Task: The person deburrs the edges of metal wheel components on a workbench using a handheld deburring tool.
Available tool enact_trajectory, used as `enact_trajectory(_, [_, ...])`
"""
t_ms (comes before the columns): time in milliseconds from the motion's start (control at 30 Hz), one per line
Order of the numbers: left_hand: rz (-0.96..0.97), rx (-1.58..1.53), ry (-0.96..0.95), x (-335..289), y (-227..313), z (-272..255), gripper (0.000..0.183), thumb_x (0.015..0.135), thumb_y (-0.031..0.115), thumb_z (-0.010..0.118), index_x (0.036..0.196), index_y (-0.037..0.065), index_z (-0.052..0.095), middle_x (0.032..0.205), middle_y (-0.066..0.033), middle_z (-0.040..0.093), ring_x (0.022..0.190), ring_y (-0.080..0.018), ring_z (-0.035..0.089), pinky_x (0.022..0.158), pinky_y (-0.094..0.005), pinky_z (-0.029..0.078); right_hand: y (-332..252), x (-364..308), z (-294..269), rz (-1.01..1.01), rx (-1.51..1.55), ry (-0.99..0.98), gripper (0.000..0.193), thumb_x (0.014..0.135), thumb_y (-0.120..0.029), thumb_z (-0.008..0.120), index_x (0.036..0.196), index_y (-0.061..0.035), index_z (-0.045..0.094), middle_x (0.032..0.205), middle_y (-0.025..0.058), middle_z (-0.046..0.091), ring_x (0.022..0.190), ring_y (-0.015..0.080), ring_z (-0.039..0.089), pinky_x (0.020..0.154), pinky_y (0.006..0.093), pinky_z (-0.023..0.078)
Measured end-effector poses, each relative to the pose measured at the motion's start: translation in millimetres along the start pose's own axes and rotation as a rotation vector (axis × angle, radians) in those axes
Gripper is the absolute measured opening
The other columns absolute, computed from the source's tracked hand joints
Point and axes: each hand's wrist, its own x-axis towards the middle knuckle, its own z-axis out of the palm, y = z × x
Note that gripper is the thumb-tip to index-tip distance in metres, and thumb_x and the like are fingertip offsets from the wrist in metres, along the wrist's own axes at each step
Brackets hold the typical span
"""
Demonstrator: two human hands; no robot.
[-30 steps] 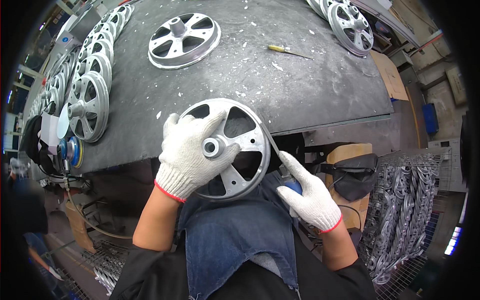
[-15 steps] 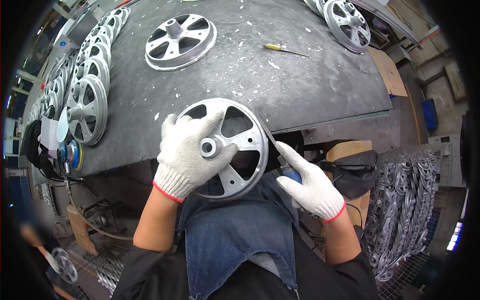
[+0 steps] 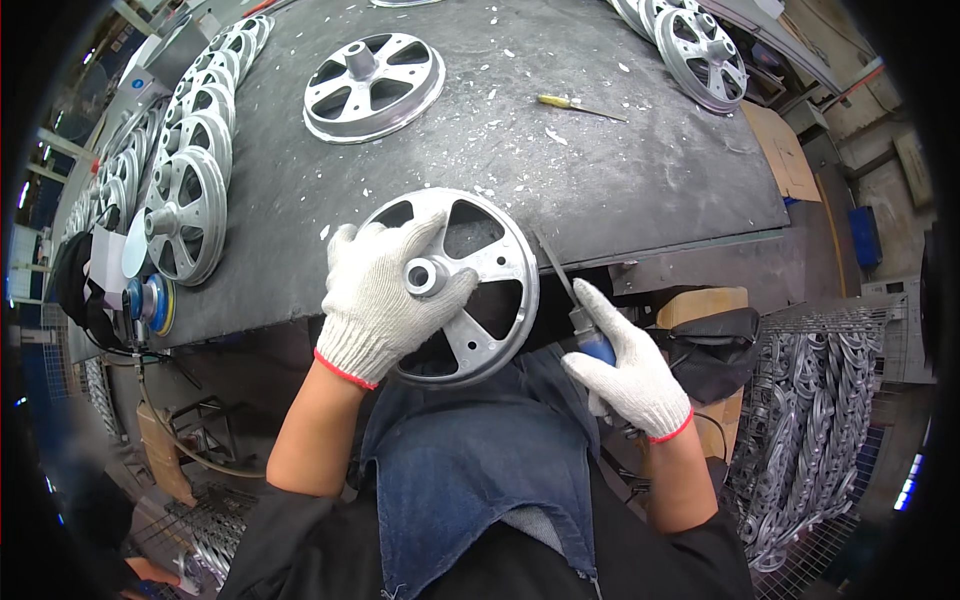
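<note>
The white-gloved left hand (image 3: 385, 285) was clamped on the silver, spoked metal wheel (image 3: 512, 266) at the near edge of the dark grey surface (image 3: 450, 150). The white-gloved right hand (image 3: 630, 375), closed around a blue-handled, slim metal tool (image 3: 594, 343), had drawn its blade (image 3: 558, 266) off the rim (image 3: 532, 300), seemingly pausing the edge work.

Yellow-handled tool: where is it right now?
In the head view, the yellow-handled tool lies right of centre on the table, among pale flakes, beyond the right hand.
</note>
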Motion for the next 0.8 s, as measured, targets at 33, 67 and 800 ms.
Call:
enact_trajectory(33, [0.018,-0.008,0.015,1,-1,0,0.059,0.081,0.043,0.090,0.129,0.010,0.081,0.100,-0.0115,0.081,0.098,-0.0333,0.076,0.111,-0.0524,0.044,-12,-2,1,0.246,0.147,-0.056,0.086,0.099,-0.013,0.076,0.177,-0.0127,0.039,0.139,0.0170,0.075,0.063,0.0109,0.065,0.063,0.0305,0.057])
enact_trajectory(67, [0.018,-0.007,0.014,1,-2,0,0.059,0.081,0.043,0.090,0.129,0.010,0.081,0.100,-0.0115,0.081,0.098,-0.0333,0.076,0.111,-0.0524,0.044,-6,-1,4,0.218,0.107,-0.067,0.082,0.101,-0.012,0.071,0.177,-0.0134,0.039,0.131,0.0173,0.078,0.059,0.0101,0.063,0.060,0.0308,0.057])
enact_trajectory(800, [0.023,-0.001,0.029,-3,-3,1,0.063,0.083,0.041,0.091,0.133,0.005,0.079,0.107,-0.0148,0.082,0.103,-0.0357,0.077,0.113,-0.0533,0.044,-12,-1,9,0.050,-0.142,-0.026,0.071,0.107,-0.021,0.066,0.173,-0.0097,0.042,0.146,0.0293,0.072,0.131,0.0443,0.073,0.114,0.0440,0.054])
